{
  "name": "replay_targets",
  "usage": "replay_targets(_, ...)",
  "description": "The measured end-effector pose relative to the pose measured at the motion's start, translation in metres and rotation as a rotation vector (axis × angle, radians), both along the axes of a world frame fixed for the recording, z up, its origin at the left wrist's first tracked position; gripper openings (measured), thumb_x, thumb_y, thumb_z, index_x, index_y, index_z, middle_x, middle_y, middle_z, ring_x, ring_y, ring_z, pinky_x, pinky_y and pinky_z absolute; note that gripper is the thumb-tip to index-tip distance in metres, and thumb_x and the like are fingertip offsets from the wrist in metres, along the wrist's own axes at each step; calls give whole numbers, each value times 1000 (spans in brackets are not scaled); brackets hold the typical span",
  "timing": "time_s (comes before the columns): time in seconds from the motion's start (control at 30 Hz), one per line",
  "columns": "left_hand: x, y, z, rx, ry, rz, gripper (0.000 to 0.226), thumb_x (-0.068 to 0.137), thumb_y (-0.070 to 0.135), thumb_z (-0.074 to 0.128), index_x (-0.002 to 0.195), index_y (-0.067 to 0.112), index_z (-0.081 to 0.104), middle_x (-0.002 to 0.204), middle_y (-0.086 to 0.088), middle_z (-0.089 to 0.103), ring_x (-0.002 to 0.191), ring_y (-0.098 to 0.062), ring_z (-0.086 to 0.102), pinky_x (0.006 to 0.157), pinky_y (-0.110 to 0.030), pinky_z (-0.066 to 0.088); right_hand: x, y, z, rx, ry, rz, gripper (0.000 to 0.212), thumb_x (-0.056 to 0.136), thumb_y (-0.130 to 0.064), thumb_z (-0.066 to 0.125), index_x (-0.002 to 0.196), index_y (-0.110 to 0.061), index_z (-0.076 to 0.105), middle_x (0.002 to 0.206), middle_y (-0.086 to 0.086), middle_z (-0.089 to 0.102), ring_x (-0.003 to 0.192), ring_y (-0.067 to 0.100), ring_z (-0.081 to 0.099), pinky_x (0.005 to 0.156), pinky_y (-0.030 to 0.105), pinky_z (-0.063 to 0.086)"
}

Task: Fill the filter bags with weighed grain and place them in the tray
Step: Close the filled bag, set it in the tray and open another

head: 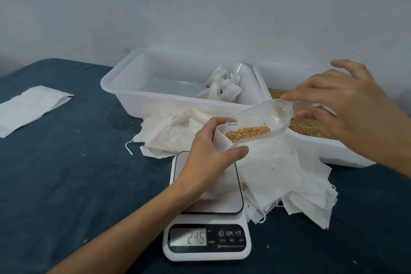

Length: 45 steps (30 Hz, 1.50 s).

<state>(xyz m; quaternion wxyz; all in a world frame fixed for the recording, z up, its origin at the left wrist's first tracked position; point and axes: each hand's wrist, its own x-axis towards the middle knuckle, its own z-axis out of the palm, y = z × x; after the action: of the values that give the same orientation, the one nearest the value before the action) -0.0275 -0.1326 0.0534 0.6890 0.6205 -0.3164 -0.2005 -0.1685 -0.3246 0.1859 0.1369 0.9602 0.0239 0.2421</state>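
My left hand (211,151) grips the mouth of a white filter bag (222,138) above the scale (208,209), whose display reads 24.6. My right hand (347,109) pinches the handle of a clear plastic scoop (262,122), tilted with its tip inside the bag's mouth. Golden grain (246,132) lies at the scoop's low end. The white tray (124,78) behind holds several filled bags (224,88) at its right end. A second white tub (347,151) at the right holds loose grain (311,128).
Empty filter bags lie in a loose heap (289,176) between the scale and the tubs, and to the left (164,131) of the scale. A flat stack of bags (31,107) rests at the far left on the dark blue tabletop (77,180). A pale wall stands behind.
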Motion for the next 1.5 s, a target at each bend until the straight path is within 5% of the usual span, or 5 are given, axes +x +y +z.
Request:
replay_targets(0.87,-1,2,3,-1,10,5,48,73,15,81,116,31,67,110,10,77,101,-10,74,83,-20,55,0,1,-3,79,18,-60,29,90,-24,61,116,-22,74,104,-5,70,96,23,65,116,51,26)
replay_targets(1.0,-1,3,4,18,1,-3,42,85,0,75,115,29,67,100,10,78,92,-3,73,74,-13,50,0,-5,-13,395,72,-53,24,90,-12,75,109,-26,72,102,-15,70,97,6,62,106,29,37)
replay_targets(1.13,-1,2,3,84,-39,32,23,94,13,71,111,28,68,98,9,77,87,-9,70,73,-21,52,-3,-21,-29,793,95,-89,24,88,-9,75,108,-24,72,104,-20,72,102,-9,63,83,3,41)
replay_targets(1.4,-1,-5,-6,107,-139,43,24,110,21,47,105,15,69,95,20,74,86,-6,68,79,-14,47,-5,-113,-57,861,-96,-592,32,90,-17,75,120,-10,65,113,4,70,97,15,62,83,22,44)
replay_targets(1.5,-3,-5,-6,66,-129,34,32,112,22,41,98,13,68,92,12,74,87,-8,69,82,-18,49,-3,-134,-70,835,-14,-753,19,88,-20,78,103,-15,66,112,8,70,93,17,57,84,31,41)
